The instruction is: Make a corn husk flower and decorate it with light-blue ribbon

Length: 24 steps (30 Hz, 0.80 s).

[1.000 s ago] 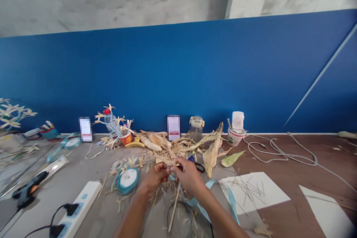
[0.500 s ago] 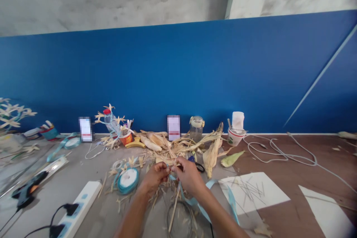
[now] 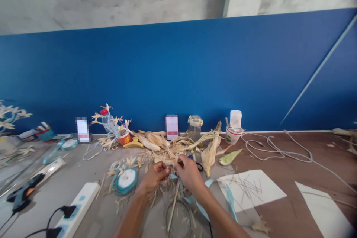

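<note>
My left hand (image 3: 156, 175) is closed in a pinch, with a bit of light blue ribbon showing at its fingertips. Close beside it, my right hand (image 3: 187, 171) is also pinched; a pale scrap, perhaps dried husk, shows at its fingertips, too small to make out. A light blue ribbon (image 3: 205, 210) trails from below the hands to the right, passing behind my right forearm. Under them lie shreds of dried corn husk (image 3: 160, 189). A ribbon spool (image 3: 126, 181) lies left of my left hand, and a coil of thin wire (image 3: 178, 219) rests between my forearms.
Corn husks (image 3: 210, 154) pile up behind my hands, near a lidded jar (image 3: 194, 128) and a phone (image 3: 172, 127). On the left are a power strip (image 3: 80, 204) and a glue gun (image 3: 25, 193). Thin sticks lie on white paper (image 3: 270, 184); a white cable (image 3: 295, 160) loops at right.
My fingertips have drawn slightly apart, leaving a small gap between the hands. The whole view has shifted a little, so the table things appear slightly further left.
</note>
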Tool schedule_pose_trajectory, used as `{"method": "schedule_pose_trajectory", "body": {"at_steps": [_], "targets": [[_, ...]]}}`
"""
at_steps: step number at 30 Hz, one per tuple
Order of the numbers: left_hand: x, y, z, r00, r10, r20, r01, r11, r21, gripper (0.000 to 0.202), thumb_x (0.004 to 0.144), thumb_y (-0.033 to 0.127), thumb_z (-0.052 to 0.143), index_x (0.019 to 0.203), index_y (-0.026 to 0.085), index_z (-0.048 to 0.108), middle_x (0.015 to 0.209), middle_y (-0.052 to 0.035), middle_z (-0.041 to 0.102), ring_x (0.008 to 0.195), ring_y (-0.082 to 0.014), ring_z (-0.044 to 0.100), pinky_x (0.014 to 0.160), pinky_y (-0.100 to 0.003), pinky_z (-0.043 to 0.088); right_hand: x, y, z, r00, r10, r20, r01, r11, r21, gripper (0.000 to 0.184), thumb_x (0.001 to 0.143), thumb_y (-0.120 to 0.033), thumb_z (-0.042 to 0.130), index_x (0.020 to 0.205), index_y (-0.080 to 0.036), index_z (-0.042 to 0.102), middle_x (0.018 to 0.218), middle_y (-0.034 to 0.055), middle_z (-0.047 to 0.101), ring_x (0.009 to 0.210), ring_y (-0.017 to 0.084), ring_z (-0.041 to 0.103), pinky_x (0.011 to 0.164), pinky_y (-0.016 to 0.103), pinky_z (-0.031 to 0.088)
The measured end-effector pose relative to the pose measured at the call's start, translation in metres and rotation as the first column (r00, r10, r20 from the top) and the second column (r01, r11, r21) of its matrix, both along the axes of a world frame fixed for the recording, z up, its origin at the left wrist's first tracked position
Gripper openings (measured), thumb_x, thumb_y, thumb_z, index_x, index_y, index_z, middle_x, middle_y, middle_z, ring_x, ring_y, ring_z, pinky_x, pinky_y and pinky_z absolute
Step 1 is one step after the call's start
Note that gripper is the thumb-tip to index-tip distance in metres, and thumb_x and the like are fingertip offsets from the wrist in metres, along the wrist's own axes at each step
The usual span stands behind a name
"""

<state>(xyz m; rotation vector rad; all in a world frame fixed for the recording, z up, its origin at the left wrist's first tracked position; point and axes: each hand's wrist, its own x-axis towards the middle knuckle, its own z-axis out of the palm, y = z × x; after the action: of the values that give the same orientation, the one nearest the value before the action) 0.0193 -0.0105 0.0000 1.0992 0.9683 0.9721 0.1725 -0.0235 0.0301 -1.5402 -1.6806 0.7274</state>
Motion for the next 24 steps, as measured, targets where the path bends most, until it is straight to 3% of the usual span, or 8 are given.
{"method": "schedule_pose_trajectory", "body": {"at_steps": [8, 18, 24], "targets": [[-0.001, 0.0, -0.003, 0.997, -0.049, -0.06, 0.051, 0.998, 0.029, 0.033, 0.058, 0.041, 0.075, 0.063, 0.016, 0.054, 0.053, 0.0058, 0.046, 0.048, -0.0072, 0.036, 0.049, -0.022, 0.026, -0.002, 0.0, 0.001, 0.998, -0.059, 0.012, 0.06, 0.998, -0.035, 0.005, 0.075, -0.02, 0.053, 0.074, -0.018, 0.058, 0.07, 0.0037, 0.066, 0.064, 0.015, 0.059, 0.058, 0.021, 0.036], [0.002, -0.001, 0.005, 0.987, -0.069, -0.142, 0.074, 0.997, 0.034, 0.036, 0.058, 0.045, 0.07, 0.063, 0.018, 0.048, 0.05, 0.0084, 0.037, 0.047, -0.0065, 0.029, 0.047, -0.021, 0.02, -0.005, 0.006, -0.013, 0.986, -0.063, -0.155, 0.047, 0.993, -0.107, 0.006, 0.075, -0.022, 0.052, 0.077, -0.017, 0.056, 0.061, 0.0013, 0.063, 0.053, 0.014, 0.057, 0.052, 0.022, 0.038], [-0.003, 0.005, -0.003, 0.994, 0.021, -0.107, -0.015, 0.998, 0.057, 0.033, 0.057, 0.041, 0.072, 0.066, 0.016, 0.052, 0.051, 0.0069, 0.043, 0.047, -0.0068, 0.034, 0.048, -0.021, 0.024, 0.001, 0.01, -0.015, 0.905, -0.047, -0.422, -0.001, 0.994, -0.113, 0.039, 0.077, -0.037, 0.049, 0.11, -0.015, 0.044, 0.062, -0.0024, 0.059, 0.041, 0.012, 0.05, 0.044, 0.023, 0.038]]}}
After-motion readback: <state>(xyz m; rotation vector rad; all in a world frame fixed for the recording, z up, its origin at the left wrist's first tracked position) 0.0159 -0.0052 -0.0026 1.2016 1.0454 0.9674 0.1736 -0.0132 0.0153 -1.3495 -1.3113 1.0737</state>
